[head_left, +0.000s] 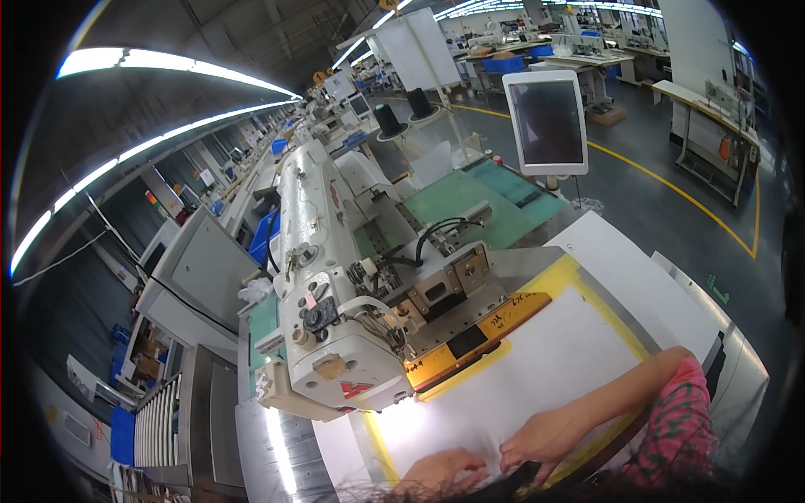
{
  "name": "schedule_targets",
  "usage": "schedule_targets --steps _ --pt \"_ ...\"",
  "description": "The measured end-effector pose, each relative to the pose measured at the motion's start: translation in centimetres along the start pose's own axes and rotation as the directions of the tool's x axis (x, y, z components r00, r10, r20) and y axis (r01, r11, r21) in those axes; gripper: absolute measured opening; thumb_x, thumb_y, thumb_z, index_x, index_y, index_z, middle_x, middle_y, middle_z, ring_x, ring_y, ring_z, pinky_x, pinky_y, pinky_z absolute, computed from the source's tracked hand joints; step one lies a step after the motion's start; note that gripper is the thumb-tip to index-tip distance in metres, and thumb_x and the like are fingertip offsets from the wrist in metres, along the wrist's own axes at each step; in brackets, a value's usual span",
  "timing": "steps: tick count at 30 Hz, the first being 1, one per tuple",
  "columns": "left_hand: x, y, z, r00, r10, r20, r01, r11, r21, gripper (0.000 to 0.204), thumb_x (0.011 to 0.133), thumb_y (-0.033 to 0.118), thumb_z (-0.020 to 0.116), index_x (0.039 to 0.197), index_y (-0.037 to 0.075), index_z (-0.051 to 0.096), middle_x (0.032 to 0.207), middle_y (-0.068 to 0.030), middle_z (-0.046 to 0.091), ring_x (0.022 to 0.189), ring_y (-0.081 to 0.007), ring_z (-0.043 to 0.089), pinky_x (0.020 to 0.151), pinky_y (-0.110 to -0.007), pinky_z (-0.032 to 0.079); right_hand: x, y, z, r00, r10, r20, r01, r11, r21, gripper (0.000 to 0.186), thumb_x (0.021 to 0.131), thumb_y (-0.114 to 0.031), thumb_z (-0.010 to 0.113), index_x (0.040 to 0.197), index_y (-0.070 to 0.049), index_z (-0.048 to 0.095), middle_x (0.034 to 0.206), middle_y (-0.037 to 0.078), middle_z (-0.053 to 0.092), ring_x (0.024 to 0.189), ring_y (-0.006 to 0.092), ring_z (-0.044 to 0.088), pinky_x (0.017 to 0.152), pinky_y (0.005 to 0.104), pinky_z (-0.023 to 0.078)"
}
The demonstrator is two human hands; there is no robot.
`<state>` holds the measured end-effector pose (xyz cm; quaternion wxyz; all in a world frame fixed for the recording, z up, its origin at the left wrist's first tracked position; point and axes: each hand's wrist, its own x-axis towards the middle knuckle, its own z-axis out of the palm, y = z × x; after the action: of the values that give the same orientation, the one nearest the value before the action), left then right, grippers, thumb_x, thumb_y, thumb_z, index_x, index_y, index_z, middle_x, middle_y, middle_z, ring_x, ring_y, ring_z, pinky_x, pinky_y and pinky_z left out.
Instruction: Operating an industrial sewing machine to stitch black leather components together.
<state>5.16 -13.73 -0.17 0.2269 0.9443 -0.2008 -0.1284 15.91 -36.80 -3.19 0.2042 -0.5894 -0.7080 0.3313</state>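
Note:
My right hand [541,440] reaches in from the lower right, in a pink patterned sleeve, over a white sheet [545,352] bordered with yellow tape. Its fingers are closed at a small dark strip [526,474] near the lower edge. Just left of it lies my left hand [444,472], fingers curled inward; what they hold, if anything, is hidden. Beyond both hands stands a white industrial sewing machine [314,251], its lit head over the sheet's left side. A long orange clamp plate [482,339] runs along the sheet's far edge.
A white-framed screen [548,121] rises behind the machine, beside a green table surface [470,201]. Two dark thread cones [388,120] stand farther back. A metal bed [268,453] lies left of the sheet. A grey cabinet [189,277] stands at the left.

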Motion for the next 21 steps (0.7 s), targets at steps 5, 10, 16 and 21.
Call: schedule_targets --steps 5,10,16,21 --pt "0.1 0.8 -2.1 0.998 0.023 0.053 -0.02 0.998 -0.058 0.046 0.083 0.029 0.071 0.121 0.008 0.056 0.119 -0.0105 0.056 0.104 -0.0219 0.058 0.088 -0.036 0.047 1.6 1.6 1.8 0.985 -0.12 0.126 0.123 0.992 -0.021 0.021 0.078 -0.016 0.065 0.097 -0.01 0.058 0.097 0.008 0.061 0.085 0.0292 0.062 0.07 0.0408 0.048" --pt "0.0 0.6 -3.0 0.993 0.021 0.113 -0.002 0.986 -0.166 0.047 0.084 0.028 0.07 0.123 0.007 0.055 0.12 -0.0102 0.055 0.105 -0.0213 0.057 0.089 -0.036 0.046 0.7 -1.2 -1.4 0.889 -0.206 -0.409 0.167 0.977 -0.129 0.025 0.077 -0.006 0.062 0.101 -0.011 0.056 0.11 0.003 0.059 0.084 0.0267 0.062 0.066 0.0368 0.051" --pt "0.4 -0.2 -3.0 0.985 0.031 0.167 0.027 0.942 -0.335 0.048 0.084 0.028 0.069 0.124 0.006 0.053 0.121 -0.0099 0.055 0.107 -0.0207 0.056 0.091 -0.035 0.045 0.0 0.5 -1.4 0.595 -0.446 -0.669 0.381 0.889 -0.254 0.039 0.073 0.007 0.062 0.107 -0.01 0.052 0.128 0.006 0.055 0.104 0.0264 0.062 0.078 0.0328 0.054" --pt "0.4 -1.4 -2.4 0.975 0.045 0.215 0.069 0.867 -0.493 0.049 0.085 0.027 0.069 0.125 0.005 0.052 0.121 -0.0096 0.055 0.108 -0.0201 0.056 0.092 -0.035 0.044 -0.3 0.4 -1.9 0.52 -0.381 -0.765 0.5 0.862 -0.089 0.039 0.076 0.012 0.061 0.107 -0.009 0.05 0.13 0.013 0.054 0.114 0.0302 0.059 0.087 0.0352 0.053"
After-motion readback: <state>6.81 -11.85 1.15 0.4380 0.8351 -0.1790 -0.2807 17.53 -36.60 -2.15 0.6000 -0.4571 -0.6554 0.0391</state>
